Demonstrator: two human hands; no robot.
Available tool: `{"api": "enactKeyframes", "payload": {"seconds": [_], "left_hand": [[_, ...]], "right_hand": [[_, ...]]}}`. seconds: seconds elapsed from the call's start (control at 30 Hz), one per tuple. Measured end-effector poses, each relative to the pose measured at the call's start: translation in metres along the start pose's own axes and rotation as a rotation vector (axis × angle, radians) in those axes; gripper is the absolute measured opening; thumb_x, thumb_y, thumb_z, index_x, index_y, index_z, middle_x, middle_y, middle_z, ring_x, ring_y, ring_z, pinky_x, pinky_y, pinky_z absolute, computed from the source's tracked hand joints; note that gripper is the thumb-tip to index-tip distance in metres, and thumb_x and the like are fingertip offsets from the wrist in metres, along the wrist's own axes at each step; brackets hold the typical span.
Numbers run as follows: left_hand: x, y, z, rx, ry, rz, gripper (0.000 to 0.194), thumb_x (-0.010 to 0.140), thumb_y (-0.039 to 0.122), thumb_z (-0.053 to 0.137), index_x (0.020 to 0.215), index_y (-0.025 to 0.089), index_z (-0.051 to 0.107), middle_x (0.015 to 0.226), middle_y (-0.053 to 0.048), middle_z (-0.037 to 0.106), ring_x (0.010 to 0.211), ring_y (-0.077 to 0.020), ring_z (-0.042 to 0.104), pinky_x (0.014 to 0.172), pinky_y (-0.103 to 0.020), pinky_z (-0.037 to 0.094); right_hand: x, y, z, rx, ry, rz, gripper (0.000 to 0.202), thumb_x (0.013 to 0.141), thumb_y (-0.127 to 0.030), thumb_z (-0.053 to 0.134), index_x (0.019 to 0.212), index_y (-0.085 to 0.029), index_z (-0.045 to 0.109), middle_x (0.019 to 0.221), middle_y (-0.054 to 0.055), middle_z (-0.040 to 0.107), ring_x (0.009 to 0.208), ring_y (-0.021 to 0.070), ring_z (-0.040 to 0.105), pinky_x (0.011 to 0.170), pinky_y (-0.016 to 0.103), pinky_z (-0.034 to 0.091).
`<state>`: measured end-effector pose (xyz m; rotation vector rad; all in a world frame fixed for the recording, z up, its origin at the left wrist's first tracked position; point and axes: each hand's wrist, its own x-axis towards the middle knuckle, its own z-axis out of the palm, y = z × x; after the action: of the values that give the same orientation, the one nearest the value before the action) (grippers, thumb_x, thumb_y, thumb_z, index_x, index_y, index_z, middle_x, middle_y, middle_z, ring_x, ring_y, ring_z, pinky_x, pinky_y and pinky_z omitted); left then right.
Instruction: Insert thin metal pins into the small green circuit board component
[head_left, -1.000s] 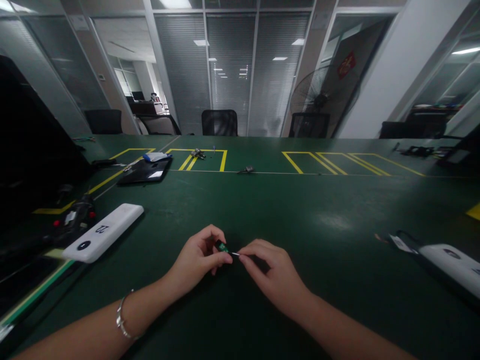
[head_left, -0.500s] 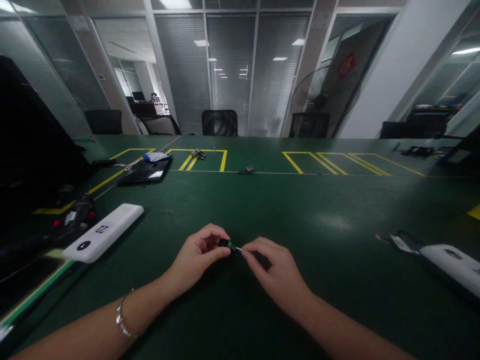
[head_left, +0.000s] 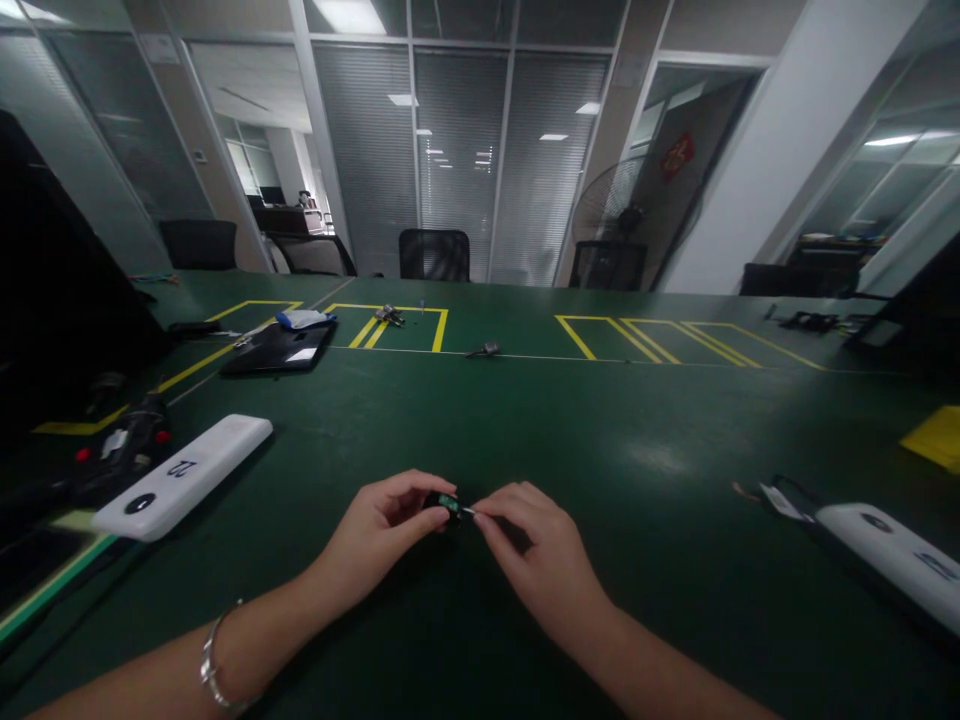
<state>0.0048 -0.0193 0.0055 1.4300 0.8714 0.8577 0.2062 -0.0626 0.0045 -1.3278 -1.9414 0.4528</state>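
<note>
Between thumb and fingers, my left hand (head_left: 390, 520) pinches a small black and green part (head_left: 450, 504) just above the dark green table (head_left: 525, 420). My right hand (head_left: 529, 530), close on its right, grips a thin, light-coloured pin-like piece (head_left: 468, 511) by its end. The piece's other end meets the right side of the green part; whether it is inserted is too small to tell. A silver bracelet circles my left wrist.
A white power bank (head_left: 187, 475) lies at left beside a black device with red buttons (head_left: 124, 450). Another white power bank (head_left: 892, 550) is at right. A black tablet-like object (head_left: 281, 347) and small metal parts (head_left: 390, 315) lie farther back.
The view has shifted slightly, with both hands a little lower in it. The green part has turned in my left hand, showing more of its green face. Both grips are kept.
</note>
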Motion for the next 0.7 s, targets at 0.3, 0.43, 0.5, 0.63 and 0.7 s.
{"api": "enactKeyframes", "payload": {"seconds": [0.3, 0.43, 0.5, 0.63, 0.7], "left_hand": [[-0.0034, 0.0035, 0.0046, 0.096, 0.002, 0.004, 0.017, 0.075, 0.022, 0.071, 0.091, 0.017, 0.072, 0.086, -0.006, 0.073, 0.078, -0.0212, 0.066, 0.07, -0.032, 0.052], [-0.0038, -0.0004, 0.0045, 0.087, 0.006, 0.01, 0.019, 0.073, 0.023, 0.072, 0.091, 0.02, 0.076, 0.085, -0.007, 0.075, 0.076, -0.0223, 0.067, 0.069, -0.033, 0.053], [-0.0036, -0.0008, 0.0046, 0.071, 0.02, -0.002, 0.019, 0.072, 0.023, 0.074, 0.091, 0.02, 0.077, 0.084, -0.006, 0.076, 0.074, -0.0219, 0.068, 0.069, -0.033, 0.054], [-0.0026, -0.0002, 0.0056, 0.032, 0.044, -0.026, 0.019, 0.07, 0.022, 0.075, 0.089, 0.019, 0.077, 0.08, -0.006, 0.076, 0.072, -0.0211, 0.068, 0.067, -0.032, 0.054], [-0.0021, -0.0005, 0.0066, -0.001, 0.042, -0.033, 0.019, 0.069, 0.022, 0.076, 0.088, 0.018, 0.077, 0.08, -0.006, 0.076, 0.071, -0.0207, 0.068, 0.067, -0.032, 0.054]], "right_hand": [[0.0016, -0.0043, 0.0011, 0.059, 0.001, -0.023, 0.016, 0.088, -0.015, 0.059, 0.09, -0.025, 0.072, 0.083, 0.001, 0.068, 0.078, 0.0173, 0.06, 0.073, 0.031, 0.044], [0.0003, -0.0043, 0.0015, 0.085, 0.004, -0.031, 0.017, 0.089, -0.017, 0.058, 0.091, -0.025, 0.073, 0.079, 0.001, 0.067, 0.074, 0.0164, 0.059, 0.072, 0.031, 0.044], [-0.0004, -0.0049, 0.0016, 0.101, 0.011, -0.024, 0.018, 0.089, -0.017, 0.058, 0.092, -0.026, 0.073, 0.079, 0.001, 0.067, 0.074, 0.0166, 0.059, 0.07, 0.03, 0.044], [-0.0014, -0.0068, 0.0021, 0.153, 0.028, -0.003, 0.018, 0.089, -0.017, 0.058, 0.091, -0.026, 0.074, 0.079, 0.001, 0.067, 0.075, 0.0167, 0.059, 0.069, 0.029, 0.044], [-0.0015, -0.007, 0.0027, 0.18, 0.034, 0.008, 0.017, 0.089, -0.017, 0.058, 0.09, -0.025, 0.074, 0.08, 0.001, 0.067, 0.076, 0.0165, 0.06, 0.069, 0.029, 0.044]]}}
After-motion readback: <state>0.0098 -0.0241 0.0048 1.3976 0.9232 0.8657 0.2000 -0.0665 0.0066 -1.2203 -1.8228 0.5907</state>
